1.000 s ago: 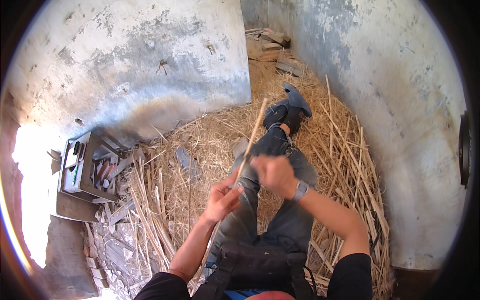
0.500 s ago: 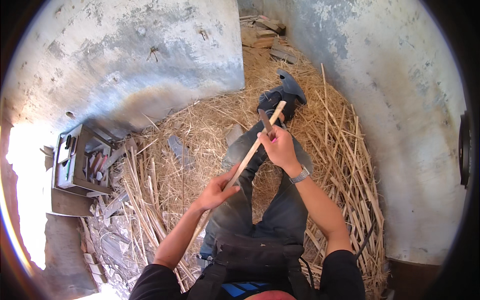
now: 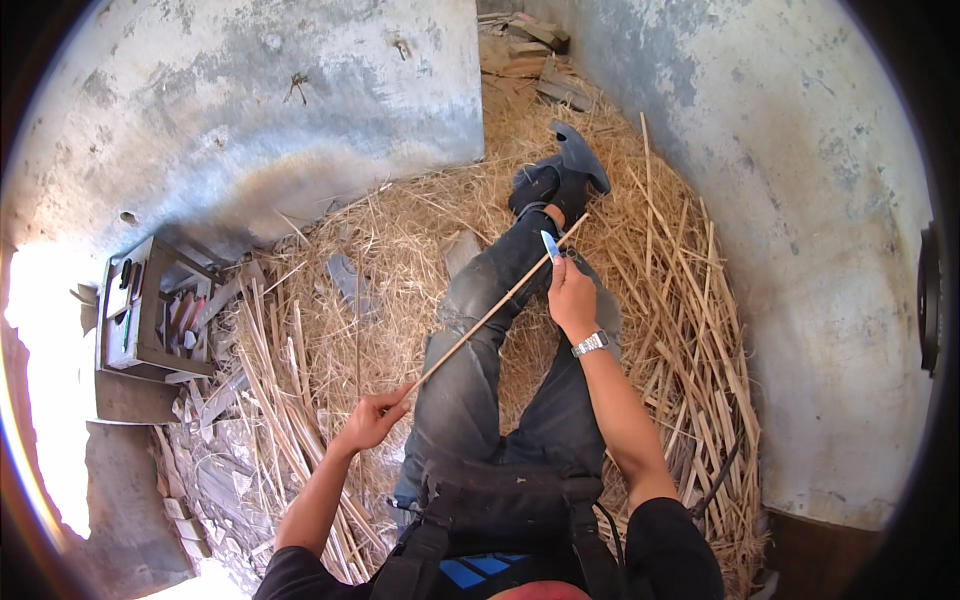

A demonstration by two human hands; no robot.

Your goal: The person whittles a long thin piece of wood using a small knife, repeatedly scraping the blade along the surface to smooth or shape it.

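A long thin bamboo strip slants across my legs, its far end beyond my right hand. My left hand is closed round its near end, to the left of my thigh. In my right hand is a knife, its short blade pointing up and catching the light. The blade crosses the strip near the far end; whether the edge touches it I cannot tell. My fingers hide the knife's handle.
Straw-like shavings cover the floor. Cut strips lie heaped along the right wall, with more strips at left. A small wooden cabinet holding tools stands by the left wall. Boards lie at the far end.
My left hand has slid back toward me to the strip's near end. The strip has turned and now looks thinner. My right hand has moved slightly nearer, and the knife blade now shines.
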